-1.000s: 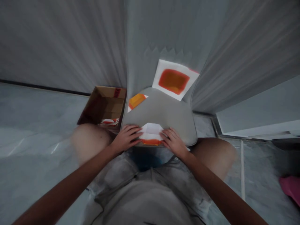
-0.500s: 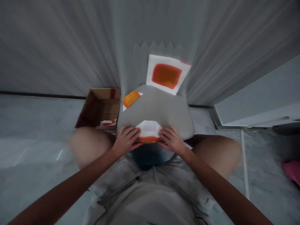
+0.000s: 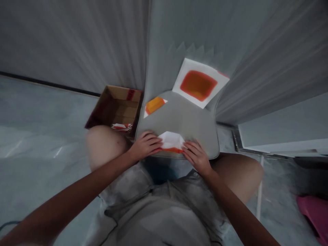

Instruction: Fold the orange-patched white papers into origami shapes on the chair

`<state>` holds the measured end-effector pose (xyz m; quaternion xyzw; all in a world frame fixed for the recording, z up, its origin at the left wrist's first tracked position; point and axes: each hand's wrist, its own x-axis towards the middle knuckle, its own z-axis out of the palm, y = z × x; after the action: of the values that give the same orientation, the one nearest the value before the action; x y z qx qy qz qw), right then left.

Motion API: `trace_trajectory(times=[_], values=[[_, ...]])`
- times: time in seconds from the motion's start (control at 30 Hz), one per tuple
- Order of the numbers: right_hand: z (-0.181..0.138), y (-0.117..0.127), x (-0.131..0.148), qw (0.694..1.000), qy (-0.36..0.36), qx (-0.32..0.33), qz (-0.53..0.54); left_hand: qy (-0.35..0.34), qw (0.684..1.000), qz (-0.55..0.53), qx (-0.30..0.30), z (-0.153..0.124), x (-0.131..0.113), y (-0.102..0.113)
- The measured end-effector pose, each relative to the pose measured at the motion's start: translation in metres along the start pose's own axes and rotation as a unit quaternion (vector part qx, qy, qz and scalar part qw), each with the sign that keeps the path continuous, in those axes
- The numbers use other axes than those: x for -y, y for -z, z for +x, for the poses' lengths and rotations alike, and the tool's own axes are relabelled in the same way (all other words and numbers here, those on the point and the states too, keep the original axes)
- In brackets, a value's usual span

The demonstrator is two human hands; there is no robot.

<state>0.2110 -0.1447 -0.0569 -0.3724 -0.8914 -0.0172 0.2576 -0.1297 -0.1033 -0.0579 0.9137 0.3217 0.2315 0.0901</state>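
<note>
A partly folded piece of white paper (image 3: 171,140) with an orange-red lower edge lies at the near edge of the grey chair seat (image 3: 184,123). My left hand (image 3: 148,145) grips its left end, fingers on top and thumb along the near edge. At the right end, my right hand (image 3: 196,153) pinches the paper in the same way. The thumbs are partly hidden. Further back on the seat, to the left, lies a small orange folded paper piece (image 3: 155,105). A white sheet with an orange-red printed patch (image 3: 198,85) leans at the seat's rear right.
An open cardboard box (image 3: 123,107) stands on the floor left of the chair, with several red-and-white folded papers (image 3: 121,127) inside. Grey curtains (image 3: 77,44) hang behind. A pink object (image 3: 314,215) sits on the floor at the far right.
The camera view has turned, so the chair and sheets appear shifted right and tilted. Both hands stay on the paper's ends, and its front orange strip looks narrower now.
</note>
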Motion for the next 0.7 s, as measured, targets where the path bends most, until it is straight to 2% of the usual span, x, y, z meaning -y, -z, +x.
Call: trace_trajectory(times=[0.17,0.3,0.47,0.6,0.7], values=[[0.004,0.0,0.004,0.995,-0.093,-0.012,0.026,0.021,0.998,-0.042,-0.045,0.002,-0.001,-0.002],[0.011,-0.003,0.008,0.989,-0.132,-0.022,0.061,0.075,0.991,-0.084,-0.071,0.008,0.0,-0.003],[0.024,-0.011,0.008,0.963,-0.225,-0.057,0.139,0.138,0.982,-0.086,-0.095,0.019,-0.002,-0.005],[0.031,-0.023,0.009,0.948,-0.273,-0.092,0.138,0.196,0.972,-0.065,-0.11,0.025,-0.004,-0.009],[0.033,-0.032,0.011,0.94,-0.304,-0.111,0.105,0.206,0.971,-0.057,-0.104,0.026,-0.005,-0.012]])
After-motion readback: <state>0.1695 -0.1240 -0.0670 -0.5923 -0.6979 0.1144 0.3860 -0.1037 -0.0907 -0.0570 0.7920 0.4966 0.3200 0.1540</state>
